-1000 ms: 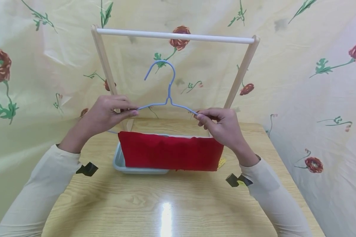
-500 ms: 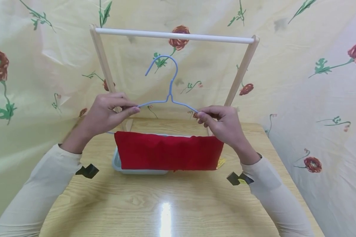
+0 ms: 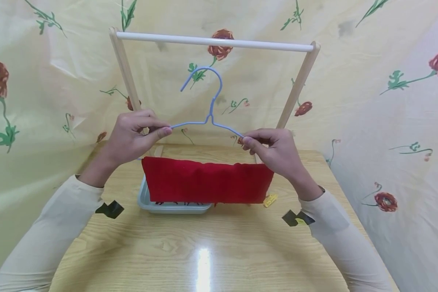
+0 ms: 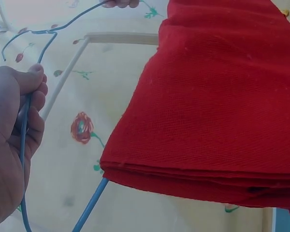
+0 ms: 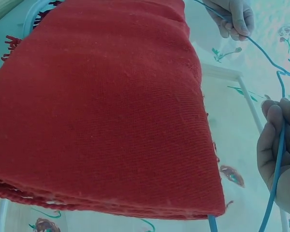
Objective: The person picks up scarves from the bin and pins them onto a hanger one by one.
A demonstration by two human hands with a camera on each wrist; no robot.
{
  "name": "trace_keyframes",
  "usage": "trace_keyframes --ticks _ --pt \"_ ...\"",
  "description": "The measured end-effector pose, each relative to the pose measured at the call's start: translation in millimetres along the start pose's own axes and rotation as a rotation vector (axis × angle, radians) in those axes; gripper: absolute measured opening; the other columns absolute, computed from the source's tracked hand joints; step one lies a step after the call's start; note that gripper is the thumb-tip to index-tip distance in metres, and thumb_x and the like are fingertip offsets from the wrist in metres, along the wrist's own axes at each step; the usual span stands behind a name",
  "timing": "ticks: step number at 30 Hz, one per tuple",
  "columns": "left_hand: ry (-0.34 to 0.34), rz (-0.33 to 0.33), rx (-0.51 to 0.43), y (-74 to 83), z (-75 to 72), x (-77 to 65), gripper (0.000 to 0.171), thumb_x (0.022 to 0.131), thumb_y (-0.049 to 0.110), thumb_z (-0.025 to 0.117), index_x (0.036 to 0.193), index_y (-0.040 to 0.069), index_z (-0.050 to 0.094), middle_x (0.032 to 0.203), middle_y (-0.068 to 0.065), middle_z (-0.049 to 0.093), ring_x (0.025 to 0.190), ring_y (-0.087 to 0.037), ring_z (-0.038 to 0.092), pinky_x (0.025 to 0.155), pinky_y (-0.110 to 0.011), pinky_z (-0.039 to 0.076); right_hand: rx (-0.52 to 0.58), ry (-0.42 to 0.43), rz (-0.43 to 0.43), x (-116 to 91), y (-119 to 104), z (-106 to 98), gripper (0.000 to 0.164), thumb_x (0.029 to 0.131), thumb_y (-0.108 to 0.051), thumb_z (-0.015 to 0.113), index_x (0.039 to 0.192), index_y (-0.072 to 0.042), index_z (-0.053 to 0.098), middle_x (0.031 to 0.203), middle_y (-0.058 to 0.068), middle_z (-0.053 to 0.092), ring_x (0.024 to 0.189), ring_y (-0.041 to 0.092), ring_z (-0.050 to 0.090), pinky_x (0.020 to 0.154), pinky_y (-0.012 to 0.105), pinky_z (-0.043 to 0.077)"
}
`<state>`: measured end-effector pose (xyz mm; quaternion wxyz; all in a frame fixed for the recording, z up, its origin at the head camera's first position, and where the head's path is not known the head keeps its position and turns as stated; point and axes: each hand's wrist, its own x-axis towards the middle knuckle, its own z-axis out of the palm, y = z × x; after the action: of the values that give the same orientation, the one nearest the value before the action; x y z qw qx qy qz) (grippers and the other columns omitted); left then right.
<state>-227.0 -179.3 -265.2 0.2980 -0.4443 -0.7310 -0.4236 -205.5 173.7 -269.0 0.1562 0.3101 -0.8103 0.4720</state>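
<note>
A blue wire hanger (image 3: 210,115) is held up between both hands, its hook pointing upward. My left hand (image 3: 133,136) pinches the hanger's left shoulder between thumb and fingers. On the other shoulder, my right hand (image 3: 275,152) has the same kind of pinch. Over the hanger's lower bar hangs a folded red cloth (image 3: 208,182), knitted in look, with several layers at its side edge. In the left wrist view the bar comes out from under the red cloth (image 4: 217,106). The right wrist view shows fringe beside the cloth (image 5: 106,106).
Behind the hands stands a rack with a white rod (image 3: 215,41) and wooden posts (image 3: 299,87). A light blue tray (image 3: 179,210) sits on the wooden table (image 3: 160,251), partly hidden by the cloth. A yellow clip-like piece (image 3: 270,200) lies to its right. Floral sheeting (image 3: 368,101) surrounds the table.
Both hands have raised the hanger and cloth slightly. The hook has moved up and a little right, closer to the rod. More of the tray's front and the yellow piece shows below the cloth.
</note>
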Motion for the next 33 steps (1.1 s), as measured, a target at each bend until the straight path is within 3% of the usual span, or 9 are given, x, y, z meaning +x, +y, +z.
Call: trace_keyframes --ticks 4,9,11,17,20,22,25,29,33 --pt "0.004 -0.015 -0.007 -0.1 0.8 0.4 0.040 0.093 0.036 0.074 0.089 -0.003 0.079 0.069 -0.002 0.063 0.065 -0.005 0.050 0.057 -0.019 0.036 -0.023 -0.005 -0.009 1 1 -2 0.012 0.092 0.003 0.073 0.103 0.004 0.078 0.091 0.016 0.077 0.070 0.010 0.070 0.066 0.022 0.059" --pt "0.005 -0.024 -0.008 -0.1 1.4 2.1 0.008 0.085 0.004 0.083 0.088 -0.002 0.079 0.070 -0.001 0.062 0.065 -0.006 0.049 0.056 -0.021 0.034 -0.024 -0.031 0.007 0 1 -5 0.014 0.092 0.003 0.072 0.105 0.004 0.078 0.092 0.016 0.077 0.071 0.015 0.073 0.068 0.023 0.060" --pt "0.001 -0.022 -0.002 0.0 1.4 2.9 0.009 0.080 -0.004 0.083 0.088 -0.003 0.079 0.070 -0.002 0.062 0.065 -0.006 0.048 0.056 -0.022 0.034 -0.024 -0.038 0.012 0 2 -6 0.014 0.092 0.001 0.073 0.106 0.002 0.078 0.093 0.015 0.077 0.071 0.017 0.073 0.068 0.024 0.060" --pt "0.022 -0.036 0.019 -0.1 -0.6 3.8 0.021 0.089 0.017 0.080 0.091 -0.004 0.079 0.072 -0.005 0.064 0.066 -0.007 0.048 0.058 -0.020 0.035 -0.057 -0.015 0.019 -5 2 -10 0.017 0.092 -0.002 0.074 0.108 0.000 0.078 0.094 0.010 0.078 0.072 0.006 0.073 0.067 0.020 0.058" --pt "0.036 -0.057 0.028 0.8 -2.1 4.5 0.011 0.084 0.001 0.082 0.092 -0.005 0.079 0.072 -0.006 0.065 0.065 -0.007 0.048 0.058 -0.020 0.035 -0.096 0.025 0.020 -8 4 -14 0.016 0.092 -0.002 0.075 0.107 0.000 0.079 0.092 0.010 0.078 0.073 0.001 0.072 0.066 0.017 0.056" --pt "0.040 -0.067 0.036 1.4 -2.9 5.2 0.016 0.077 -0.011 0.082 0.092 -0.006 0.078 0.073 -0.006 0.066 0.065 -0.006 0.047 0.057 -0.020 0.034 -0.120 0.052 0.010 -8 4 -17 0.016 0.092 -0.002 0.075 0.107 -0.002 0.079 0.092 0.009 0.078 0.074 -0.001 0.072 0.069 0.017 0.056" --pt "0.052 -0.059 0.033 0.4 -4.3 5.2 0.013 0.083 0.002 0.083 0.091 -0.007 0.078 0.073 -0.007 0.065 0.065 -0.006 0.048 0.057 -0.019 0.035 -0.156 0.086 -0.005 -10 4 -22 0.019 0.092 -0.003 0.075 0.110 -0.004 0.079 0.095 0.008 0.079 0.078 -0.003 0.070 0.072 0.015 0.055" --pt "0.084 -0.037 0.023 -2.2 -6.2 4.7 0.026 0.088 0.019 0.081 0.090 -0.006 0.078 0.074 -0.008 0.066 0.066 -0.005 0.048 0.058 -0.019 0.036 -0.146 0.129 -0.002 -14 5 -34 0.023 0.093 -0.002 0.073 0.116 -0.004 0.076 0.102 0.008 0.078 0.085 -0.003 0.071 0.077 0.015 0.054" --pt "0.105 -0.044 0.036 -1.7 -7.8 4.5 0.012 0.078 -0.010 0.082 0.088 -0.006 0.078 0.074 -0.002 0.066 0.065 -0.005 0.047 0.059 -0.019 0.036 -0.057 0.192 0.024 -25 14 -50 0.023 0.098 0.001 0.065 0.119 0.002 0.073 0.104 0.000 0.077 0.087 0.004 0.073 0.079 0.017 0.056"
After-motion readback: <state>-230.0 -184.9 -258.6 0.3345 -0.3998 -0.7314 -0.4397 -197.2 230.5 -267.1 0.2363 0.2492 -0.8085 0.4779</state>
